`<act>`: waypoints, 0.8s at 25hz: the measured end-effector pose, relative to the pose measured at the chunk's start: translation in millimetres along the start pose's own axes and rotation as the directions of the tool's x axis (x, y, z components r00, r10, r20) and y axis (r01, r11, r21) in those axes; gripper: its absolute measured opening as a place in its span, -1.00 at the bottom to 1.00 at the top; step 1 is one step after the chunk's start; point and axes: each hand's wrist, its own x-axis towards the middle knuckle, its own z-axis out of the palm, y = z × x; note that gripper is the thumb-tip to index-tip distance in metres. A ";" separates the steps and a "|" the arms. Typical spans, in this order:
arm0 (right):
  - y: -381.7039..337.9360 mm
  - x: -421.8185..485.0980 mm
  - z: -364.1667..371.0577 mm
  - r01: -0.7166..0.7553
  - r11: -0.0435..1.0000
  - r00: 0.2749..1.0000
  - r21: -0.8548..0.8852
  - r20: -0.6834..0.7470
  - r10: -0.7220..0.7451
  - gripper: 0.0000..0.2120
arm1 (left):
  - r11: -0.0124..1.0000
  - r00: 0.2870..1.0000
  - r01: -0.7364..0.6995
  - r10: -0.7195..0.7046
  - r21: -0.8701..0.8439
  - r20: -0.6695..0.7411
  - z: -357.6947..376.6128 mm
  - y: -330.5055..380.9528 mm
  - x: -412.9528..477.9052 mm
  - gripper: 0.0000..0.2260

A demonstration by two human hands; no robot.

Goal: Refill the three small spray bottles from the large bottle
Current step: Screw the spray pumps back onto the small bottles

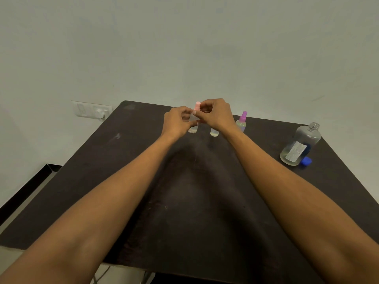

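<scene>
— What were the hands doing?
— The left hand (178,121) gripped the body of a small clear bottle (193,128) at the far side of the dark table (123,181); the right hand (215,115) pinched its pink spray top (197,105).
— And the others?
— A second small bottle (214,132) stood just right of it, top hidden. A purple-topped one (241,122) stood farther right. The large bottle (300,145) stood uncapped at the right edge, its blue cap (306,161) beside it.
</scene>
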 end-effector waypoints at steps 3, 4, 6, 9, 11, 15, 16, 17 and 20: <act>12.3 11.5 8.2 -0.029 0.999 1.000 -0.029 -0.005 0.029 -0.74 | 1.000 1.000 0.016 -0.016 -0.003 0.005 13.1 -10.4 15.6 -0.62; 15.4 13.6 10.0 -0.037 0.999 0.999 -0.034 0.000 0.037 -0.74 | 1.000 1.000 0.019 -0.019 0.004 0.005 16.9 -13.3 18.8 -0.61; 20.4 16.6 13.9 -0.052 0.998 0.999 -0.039 0.012 0.052 -0.74 | 1.000 1.000 0.022 -0.022 0.015 0.002 22.7 -19.0 23.3 -0.60; 23.0 16.5 18.6 -0.053 0.998 0.998 -0.036 0.031 0.055 -0.75 | 0.999 1.000 0.030 -0.030 0.029 0.001 27.9 -24.7 25.5 -0.62; 23.9 15.6 19.5 -0.048 0.998 0.997 -0.038 0.055 0.050 -0.75 | 0.999 1.000 0.025 -0.025 0.041 0.002 29.8 -27.1 26.3 -0.65; 22.0 12.7 22.2 -0.073 0.997 0.993 -0.001 0.095 0.073 -0.72 | 0.999 1.000 0.022 -0.022 0.039 0.001 30.6 -31.8 27.1 -0.71; 21.6 12.6 22.8 -0.082 0.997 0.991 -0.001 0.104 0.082 -0.69 | 0.999 1.000 0.021 -0.021 0.040 -0.002 31.2 -32.4 28.2 -0.72; 20.9 12.3 23.7 -0.085 0.996 0.989 -0.008 0.117 0.086 -0.67 | 0.999 1.000 0.020 -0.019 0.045 -0.004 31.9 -33.3 28.9 -0.73; 18.0 11.3 24.5 -0.082 0.996 0.984 -0.019 0.159 0.084 -0.67 | 0.998 1.000 0.011 -0.011 0.066 -0.007 32.5 -35.8 30.1 -0.75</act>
